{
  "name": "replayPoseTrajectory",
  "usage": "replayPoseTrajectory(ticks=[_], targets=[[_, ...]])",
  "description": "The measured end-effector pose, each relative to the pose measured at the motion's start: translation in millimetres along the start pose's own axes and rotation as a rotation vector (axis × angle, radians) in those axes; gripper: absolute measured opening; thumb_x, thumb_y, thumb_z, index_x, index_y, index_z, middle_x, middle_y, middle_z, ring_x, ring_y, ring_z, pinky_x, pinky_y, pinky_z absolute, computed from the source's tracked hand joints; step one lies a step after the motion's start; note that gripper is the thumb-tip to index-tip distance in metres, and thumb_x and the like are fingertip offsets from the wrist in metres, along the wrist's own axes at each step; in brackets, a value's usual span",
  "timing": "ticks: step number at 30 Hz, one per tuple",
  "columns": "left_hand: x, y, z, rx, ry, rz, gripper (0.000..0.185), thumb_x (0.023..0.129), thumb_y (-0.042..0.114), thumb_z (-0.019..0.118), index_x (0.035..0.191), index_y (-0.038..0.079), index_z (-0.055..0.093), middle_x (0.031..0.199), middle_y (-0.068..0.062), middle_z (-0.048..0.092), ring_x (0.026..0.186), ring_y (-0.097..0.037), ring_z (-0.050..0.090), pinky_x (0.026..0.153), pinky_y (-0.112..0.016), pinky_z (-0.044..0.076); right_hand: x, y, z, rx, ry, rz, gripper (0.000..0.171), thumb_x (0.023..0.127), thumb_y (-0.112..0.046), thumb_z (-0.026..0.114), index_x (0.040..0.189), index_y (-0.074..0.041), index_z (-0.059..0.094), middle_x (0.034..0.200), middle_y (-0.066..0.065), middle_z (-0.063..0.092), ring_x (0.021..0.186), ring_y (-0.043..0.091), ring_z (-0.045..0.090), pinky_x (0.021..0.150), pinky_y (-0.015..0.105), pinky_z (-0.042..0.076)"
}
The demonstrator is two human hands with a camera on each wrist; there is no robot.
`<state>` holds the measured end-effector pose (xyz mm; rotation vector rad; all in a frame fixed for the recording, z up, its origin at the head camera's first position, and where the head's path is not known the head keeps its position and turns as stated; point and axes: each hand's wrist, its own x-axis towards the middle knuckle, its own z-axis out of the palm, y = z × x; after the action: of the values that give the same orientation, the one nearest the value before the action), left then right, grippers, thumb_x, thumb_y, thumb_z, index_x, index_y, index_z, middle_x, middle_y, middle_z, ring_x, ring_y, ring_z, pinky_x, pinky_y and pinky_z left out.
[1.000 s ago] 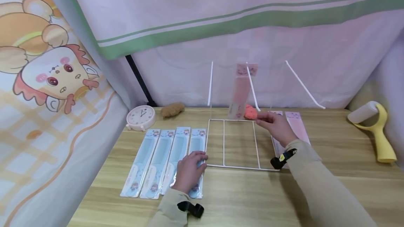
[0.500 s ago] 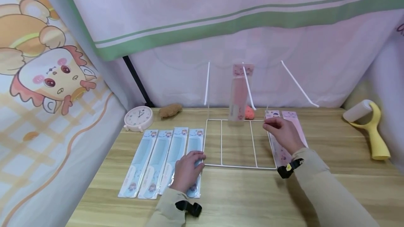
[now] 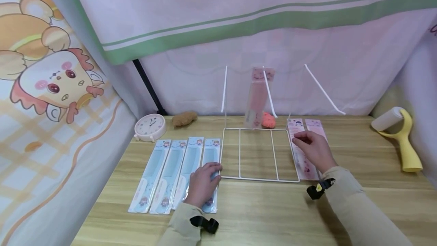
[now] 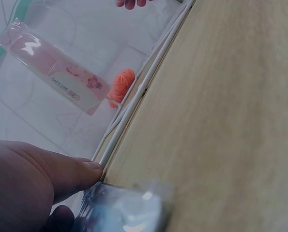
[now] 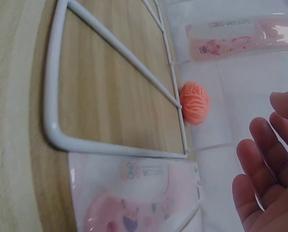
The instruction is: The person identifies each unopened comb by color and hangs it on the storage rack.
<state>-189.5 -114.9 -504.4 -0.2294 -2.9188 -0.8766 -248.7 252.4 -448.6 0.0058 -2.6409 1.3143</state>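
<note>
My left hand [image 3: 204, 185] lies over the rightmost blue packaged comb [image 3: 212, 151], fingertips touching the front left corner of a white wire rack [image 3: 259, 179]. In the left wrist view, a finger [image 4: 71, 174] presses beside the rack's wire. Above the pink packaged combs [image 3: 296, 125] right of the rack hovers my right hand [image 3: 315, 149], its fingers loosely bent. Nothing is held in that hand [image 5: 274, 179] in the right wrist view. One pink packaged comb [image 3: 257, 101] hangs from the rack's middle hook [image 3: 269, 92].
Several blue packaged combs [image 3: 153, 177] lie in a row at left. Behind the rack sits a coral yarn ball [image 3: 268, 120]. A round clock [image 3: 150, 127] and a brown fuzzy lump [image 3: 184, 119] stand at back left. A yellow-handled lint roller [image 3: 407, 143] stands at right.
My right hand has left the area near the hanging comb and yarn ball and moved right and toward me, over the pink packages. The hanging comb has swung slightly. My left hand stays put.
</note>
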Motion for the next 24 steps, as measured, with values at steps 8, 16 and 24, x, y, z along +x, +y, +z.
replayPoseTrajectory(ticks=[8, 16, 24], targets=[[0.2, -0.2, 0.5, 0.007, 0.005, 0.000, 0.030, 0.091, 0.023, 0.073, 0.121, 0.022, 0.073, 0.130, 0.008, 0.065, 0.117, -0.024, 0.061, 0.086, -0.045, 0.042, -6.5, 6.8, -3.6, -0.070, -0.003, 0.028, 0.033, 0.098, -0.027, 0.066, 0.116, 0.000, 0.068, 0.109, 0.016, 0.068, 0.094, 0.024, 0.059, 0.076, 0.022, 0.047], [0.8, -0.3, 0.2, 0.003, -0.006, -0.011, 0.029, 0.092, 0.022, 0.073, 0.122, 0.021, 0.072, 0.131, 0.008, 0.064, 0.118, -0.024, 0.060, 0.086, -0.045, 0.041, -12.9, 21.9, -6.3, -0.134, 0.029, -0.029, 0.026, 0.096, -0.022, 0.069, 0.111, -0.001, 0.070, 0.103, 0.015, 0.071, 0.093, 0.026, 0.062, 0.078, 0.028, 0.047], [1.1, 0.6, -1.1, 0.000, -0.010, -0.010, 0.030, 0.092, 0.022, 0.073, 0.121, 0.021, 0.072, 0.130, 0.008, 0.064, 0.117, -0.024, 0.060, 0.085, -0.045, 0.041, -16.8, 35.2, -10.3, -0.140, 0.018, 0.006, 0.031, 0.097, -0.029, 0.067, 0.113, -0.002, 0.069, 0.102, 0.013, 0.070, 0.093, 0.026, 0.060, 0.078, 0.032, 0.044]])
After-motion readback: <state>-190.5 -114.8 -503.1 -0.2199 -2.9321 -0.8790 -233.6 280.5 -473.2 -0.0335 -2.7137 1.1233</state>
